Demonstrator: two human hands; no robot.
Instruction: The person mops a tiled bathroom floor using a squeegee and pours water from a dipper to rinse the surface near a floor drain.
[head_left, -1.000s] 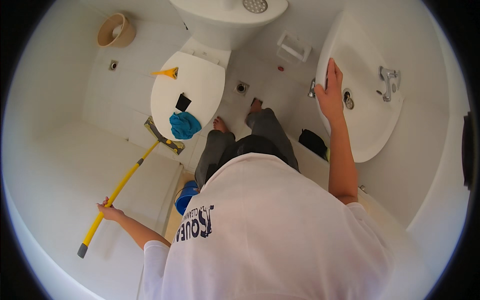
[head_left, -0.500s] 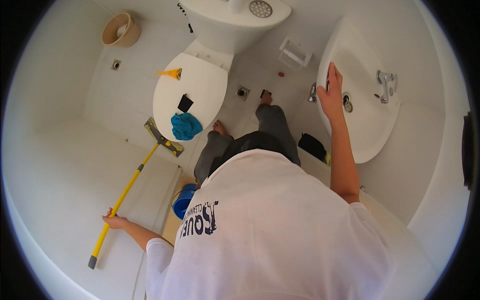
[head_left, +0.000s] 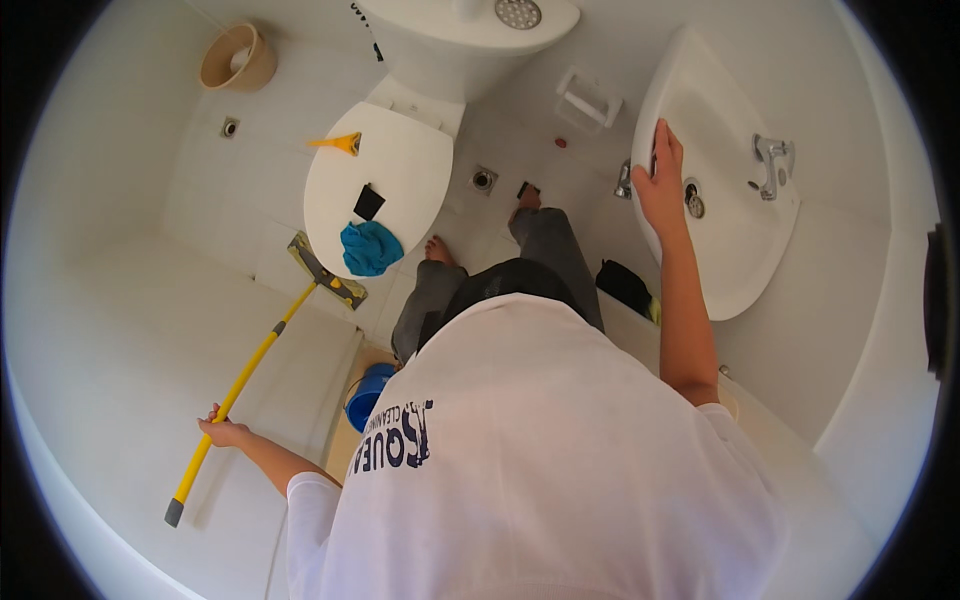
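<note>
My left hand [head_left: 222, 431] is closed round the yellow pole of a flat mop [head_left: 248, 368], near its grey lower end. The mop's grey-and-yellow head [head_left: 327, 270] lies against the floor beside the toilet. On the right, my right hand [head_left: 660, 190] rests on the near rim of a white washbasin [head_left: 735, 270], fingers stretched out and thumb apart. A small dark patch shows between thumb and fingers; I cannot tell what it is. The closed toilet lid [head_left: 420, 180] bears a yellow scraper [head_left: 345, 143], a black flat piece [head_left: 369, 203] and a crumpled blue cloth [head_left: 370, 248].
A beige bucket [head_left: 262, 68] stands at the far left, near a floor drain [head_left: 230, 127]. Another drain [head_left: 483, 180] lies between toilet and basin. A blue bucket [head_left: 366, 402] is beside my left leg. A black item [head_left: 623, 288] sits under the basin, whose tap [head_left: 770, 165] is at the right.
My left hand and the mop's lower end have moved slightly left and up; the mop head stays in place. My right hand stays on the basin rim.
</note>
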